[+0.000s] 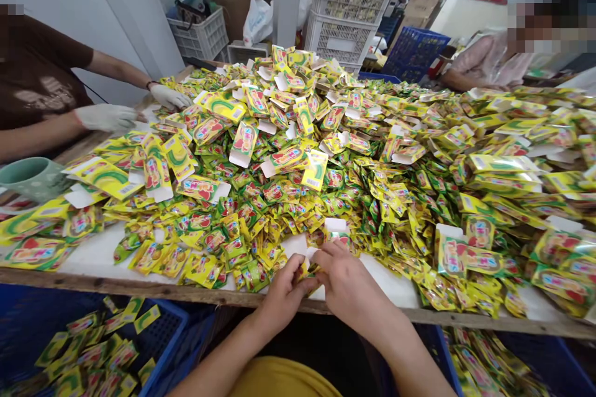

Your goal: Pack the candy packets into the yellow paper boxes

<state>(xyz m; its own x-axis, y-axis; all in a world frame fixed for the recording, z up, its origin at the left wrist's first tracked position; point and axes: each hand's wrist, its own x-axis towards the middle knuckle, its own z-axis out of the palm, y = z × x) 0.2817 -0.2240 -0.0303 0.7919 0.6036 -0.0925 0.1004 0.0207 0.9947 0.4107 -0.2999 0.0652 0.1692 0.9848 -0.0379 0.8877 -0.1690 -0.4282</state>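
Observation:
At the table's front edge, my left hand (pixel 285 288) pinches a small yellow carton (pixel 297 245) whose white flaps stick up. My right hand (pixel 343 272) closes on the same carton from the other side, fingers bent over it; most of it is hidden by the hands. Just behind my right fingers, another white carton flap (pixel 335 225) shows. A heap of small yellow-green sachets (pixel 251 214) printed with fruit lies right in front of both hands. Over and behind them are piled many printed cartons (pixel 314 169), several with open white ends.
Blue crates (pixel 174 338) with filled cartons stand below the table edge (pixel 223 296) on both sides. A green mug (pixel 35 175) sits at left. A co-worker's gloved hands (pixel 107 116) work at far left; another person (pixel 488 62) sits at right. White crates (pixel 344 40) are stacked behind.

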